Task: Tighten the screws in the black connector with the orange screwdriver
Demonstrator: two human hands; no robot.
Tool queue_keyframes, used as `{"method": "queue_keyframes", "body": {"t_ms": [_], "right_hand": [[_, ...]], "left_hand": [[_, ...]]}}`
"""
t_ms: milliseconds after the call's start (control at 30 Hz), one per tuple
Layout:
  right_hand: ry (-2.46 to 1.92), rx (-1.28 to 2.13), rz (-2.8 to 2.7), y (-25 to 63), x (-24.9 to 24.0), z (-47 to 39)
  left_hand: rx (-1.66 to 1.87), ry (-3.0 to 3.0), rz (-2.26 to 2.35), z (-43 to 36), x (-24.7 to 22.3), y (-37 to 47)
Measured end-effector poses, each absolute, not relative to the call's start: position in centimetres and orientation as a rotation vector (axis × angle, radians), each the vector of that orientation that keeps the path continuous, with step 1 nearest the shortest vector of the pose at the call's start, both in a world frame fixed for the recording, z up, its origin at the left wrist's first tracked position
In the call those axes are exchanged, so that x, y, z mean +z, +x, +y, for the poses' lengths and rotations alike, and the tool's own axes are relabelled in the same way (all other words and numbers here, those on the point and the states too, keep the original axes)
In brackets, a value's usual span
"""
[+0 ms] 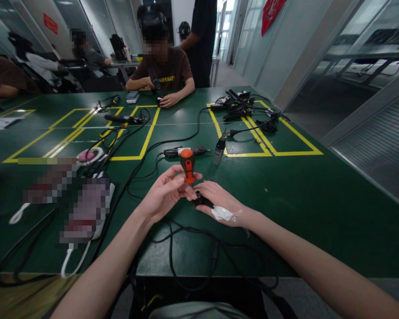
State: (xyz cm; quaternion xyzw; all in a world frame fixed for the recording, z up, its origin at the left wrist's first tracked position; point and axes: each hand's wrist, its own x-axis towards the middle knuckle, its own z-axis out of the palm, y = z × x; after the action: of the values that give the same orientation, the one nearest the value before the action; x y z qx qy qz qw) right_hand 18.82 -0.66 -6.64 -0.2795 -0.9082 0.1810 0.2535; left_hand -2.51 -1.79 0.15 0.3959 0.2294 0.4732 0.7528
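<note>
Head view: inward from the near edge of the green table (pixel 322 208), the left hand (pixel 164 191) grips an upright orange-and-black screwdriver (pixel 187 165); just beside it, the right hand (pixel 221 197) clasps a small black part (pixel 198 200).

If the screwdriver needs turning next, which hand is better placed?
Probably the left hand: its fingers are already around the screwdriver, while the right hand is at the black part.
</note>
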Motion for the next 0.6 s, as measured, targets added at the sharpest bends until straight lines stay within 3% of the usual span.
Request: {"method": "queue_keyframes", "body": {"t_ms": [600], "right_hand": [[-0.777,0.523,-2.473,18.8,-6.49,-0.65]], "left_hand": [[1.051,0.876,0.529,-1.7,0.19,-2.49]]}}
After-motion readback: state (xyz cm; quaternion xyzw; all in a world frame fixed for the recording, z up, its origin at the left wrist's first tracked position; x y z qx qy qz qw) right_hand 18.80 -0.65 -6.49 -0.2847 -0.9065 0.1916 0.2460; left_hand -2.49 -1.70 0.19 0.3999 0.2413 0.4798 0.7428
